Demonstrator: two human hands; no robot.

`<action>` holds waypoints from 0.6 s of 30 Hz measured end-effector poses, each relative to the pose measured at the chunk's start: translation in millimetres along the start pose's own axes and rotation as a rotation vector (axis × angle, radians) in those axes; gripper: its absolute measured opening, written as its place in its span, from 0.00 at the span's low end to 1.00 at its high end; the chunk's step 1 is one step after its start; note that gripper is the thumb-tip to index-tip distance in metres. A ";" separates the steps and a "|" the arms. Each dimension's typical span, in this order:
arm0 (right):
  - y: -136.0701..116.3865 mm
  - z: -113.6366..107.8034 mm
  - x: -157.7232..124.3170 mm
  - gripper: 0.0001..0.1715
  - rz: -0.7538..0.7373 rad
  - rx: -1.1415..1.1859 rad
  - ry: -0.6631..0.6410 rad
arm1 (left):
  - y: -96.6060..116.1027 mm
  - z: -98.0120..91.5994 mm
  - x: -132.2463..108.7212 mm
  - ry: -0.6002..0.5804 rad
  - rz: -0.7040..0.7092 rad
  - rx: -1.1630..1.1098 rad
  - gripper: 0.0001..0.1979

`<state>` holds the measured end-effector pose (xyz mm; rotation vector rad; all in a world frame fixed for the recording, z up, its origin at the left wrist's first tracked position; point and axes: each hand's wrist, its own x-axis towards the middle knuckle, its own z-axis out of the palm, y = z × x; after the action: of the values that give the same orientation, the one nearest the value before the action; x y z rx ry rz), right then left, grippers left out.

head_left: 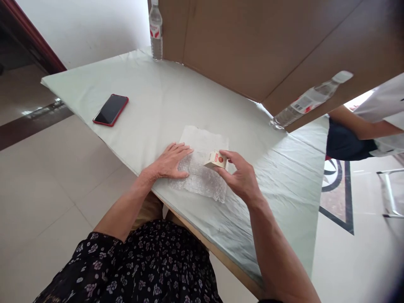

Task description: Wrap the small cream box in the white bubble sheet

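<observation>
A sheet of bubble wrap (202, 181) lies flat on the cloth-covered table (139, 105) in front of me. My left hand (172, 162) rests on its left part, palm down with the fingers spread. Between the thumb and fingers of my right hand (241, 172) is a small cream box (216, 159) with red print and a round orange picture. The box is over the right part of the wrap; whether it touches the wrap I cannot tell.
A red-edged phone (111, 110) lies on the table at left. Brown cardboard panels (227, 46) stand along the back, with one water bottle (155, 33) upright at left and another bottle (309, 101) at right. Another person's arm (360, 124) shows beyond the right panel.
</observation>
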<state>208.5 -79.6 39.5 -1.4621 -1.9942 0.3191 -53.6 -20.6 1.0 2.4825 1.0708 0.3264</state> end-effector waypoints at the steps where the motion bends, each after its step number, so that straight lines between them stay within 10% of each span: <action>1: -0.1 8.5 5.7 0.23 -0.024 -0.005 -0.028 | 0.1 0.1 -0.1 0.003 0.004 0.000 0.43; 18: 14.0 45.7 11.1 0.25 0.026 0.110 -0.124 | 2.3 -0.8 -0.1 -0.015 -0.017 0.009 0.43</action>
<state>189.0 -56.7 0.7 -1.4299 -2.0218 0.5340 -52.4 -21.8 2.7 2.4785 1.0896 0.2972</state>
